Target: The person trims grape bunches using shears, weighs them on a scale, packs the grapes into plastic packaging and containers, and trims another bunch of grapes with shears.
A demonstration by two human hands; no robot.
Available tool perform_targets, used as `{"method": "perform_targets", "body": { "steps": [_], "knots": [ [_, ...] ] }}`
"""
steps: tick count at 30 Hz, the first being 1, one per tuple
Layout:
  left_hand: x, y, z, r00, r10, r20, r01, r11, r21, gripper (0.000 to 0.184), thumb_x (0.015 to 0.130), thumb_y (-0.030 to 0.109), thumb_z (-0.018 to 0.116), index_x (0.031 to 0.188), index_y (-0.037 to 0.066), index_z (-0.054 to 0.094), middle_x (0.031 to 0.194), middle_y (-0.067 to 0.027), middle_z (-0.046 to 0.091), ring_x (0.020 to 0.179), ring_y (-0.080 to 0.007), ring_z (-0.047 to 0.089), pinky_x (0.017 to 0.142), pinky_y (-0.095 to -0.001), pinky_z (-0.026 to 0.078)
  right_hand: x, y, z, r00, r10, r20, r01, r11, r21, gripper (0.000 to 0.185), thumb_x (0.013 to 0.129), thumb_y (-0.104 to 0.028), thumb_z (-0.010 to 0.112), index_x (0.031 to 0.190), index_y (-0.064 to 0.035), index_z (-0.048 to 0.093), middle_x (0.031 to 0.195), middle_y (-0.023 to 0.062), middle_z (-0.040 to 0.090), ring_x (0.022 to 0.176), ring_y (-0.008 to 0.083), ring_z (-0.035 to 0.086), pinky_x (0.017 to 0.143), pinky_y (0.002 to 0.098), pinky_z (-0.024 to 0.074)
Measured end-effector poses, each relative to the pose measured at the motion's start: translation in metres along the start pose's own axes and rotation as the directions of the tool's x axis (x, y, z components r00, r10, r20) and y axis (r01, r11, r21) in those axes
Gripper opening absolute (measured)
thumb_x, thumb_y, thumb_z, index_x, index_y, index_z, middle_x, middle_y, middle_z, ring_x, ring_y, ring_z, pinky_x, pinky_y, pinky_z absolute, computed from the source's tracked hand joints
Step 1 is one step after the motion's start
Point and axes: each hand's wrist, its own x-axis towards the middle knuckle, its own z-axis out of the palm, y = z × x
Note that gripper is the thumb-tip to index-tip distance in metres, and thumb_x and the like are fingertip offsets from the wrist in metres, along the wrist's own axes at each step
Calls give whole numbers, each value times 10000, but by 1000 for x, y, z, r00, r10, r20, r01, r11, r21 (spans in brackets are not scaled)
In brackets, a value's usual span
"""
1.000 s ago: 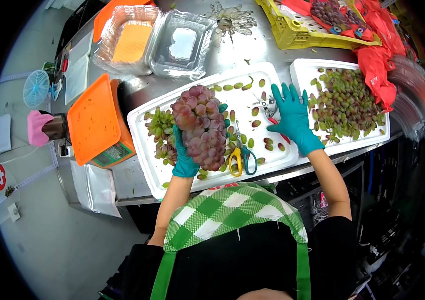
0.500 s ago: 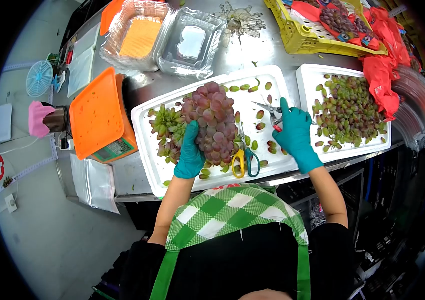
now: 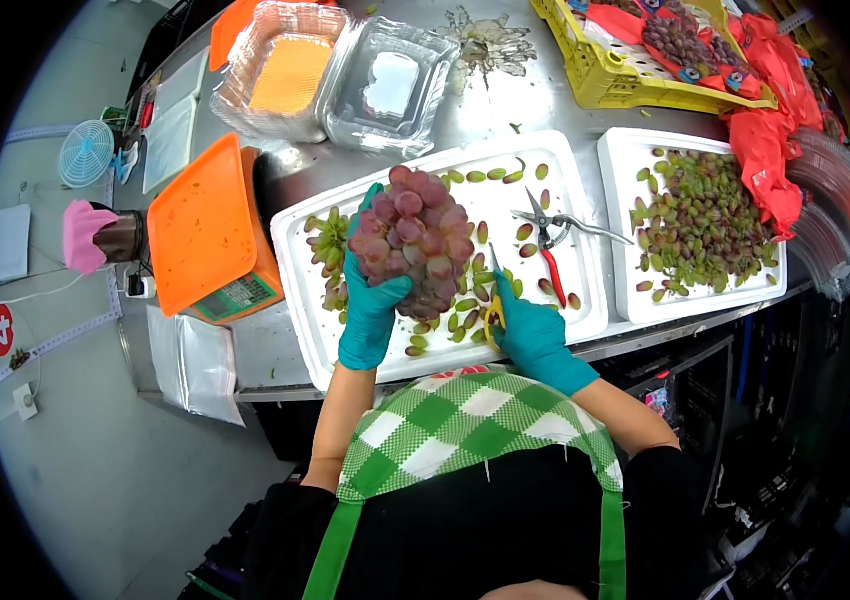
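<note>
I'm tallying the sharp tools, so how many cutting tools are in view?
2: pruning shears lying on the left white tray, and yellow-handled scissors partly covered by the right hand. Others may be hidden.

A white number 4 (image 3: pixel 0 329) showed at nine o'clock. It stood on a round red sign (image 3: pixel 2 327)
</note>
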Motion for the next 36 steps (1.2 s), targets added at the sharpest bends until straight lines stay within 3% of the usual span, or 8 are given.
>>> {"method": "perform_targets", "body": {
  "steps": [7,11,14,19,24,26,31,36],
  "knots": [
    [-6,-4,-4,996,-77,50,78,997,-15,896,533,153,753,1283,65,271,1238,-75,386,1110,-188,415,933,-318,349,-21,41,-21,992,61,-112,31,740,672,635,722,-38,526,1284,-10,230,1194,192,423,1039,250,488,876,309,384],
    [-7,-13,-1,985,-155,72,157,987,-24,843,565,117,728,1279,67,283,1236,-77,390,1105,-185,420,929,-316,353,-35,13,-75,954,42,-296,276,252,927,461,739,94,508,1169,-28,396,1111,79,474,982,108,478,825,272,466],
    [-8,-22,7,988,-128,91,125,991,41,691,599,93,683,1207,46,359,1141,-74,478,1029,-199,488,875,-322,407,-35,-6,-104,873,-176,-455,447,659,605,541,676,14,616,1171,-85,423,1026,54,527,904,125,532,726,272,474],
    [-12,-32,5,976,-161,147,145,983,114,679,593,63,680,1198,47,373,1096,-67,508,973,-186,517,835,-305,430,-10,-30,-113,738,-432,-518,504,864,-4,449,654,-180,660,1074,-123,509,861,58,565,738,228,556,629,321,451],
    [-11,-29,4,968,-195,159,180,978,103,729,567,60,695,1213,66,357,1145,-57,473,1020,-185,485,858,-310,413,2,-24,-111,852,-261,-453,474,753,456,377,719,-74,626,1076,-82,505,770,19,571,601,69,521,563,199,428],
    [-12,-28,4,962,-223,160,213,974,78,762,560,80,710,1226,70,342,1181,-57,448,1057,-192,461,886,-319,391,0,-21,-127,975,-124,-187,219,357,908,301,738,-96,601,1025,-82,511,702,8,534,685,44,541,619,206,443],
    [-6,-29,0,959,-222,175,220,975,28,766,567,124,722,1230,65,341,1195,-58,439,1079,-199,443,908,-327,371,4,-6,-133,837,-78,-541,436,693,574,384,732,-67,608,1095,-88,487,806,52,568,730,115,565,665,230,446],
    [-2,-36,-7,944,-248,218,231,968,100,762,583,112,711,1242,52,331,1174,-66,457,1046,-191,471,886,-317,392,7,-18,-143,752,-425,-503,631,685,364,472,686,-102,638,1131,-123,480,904,60,569,796,197,548,690,303,441]
  ]
}}
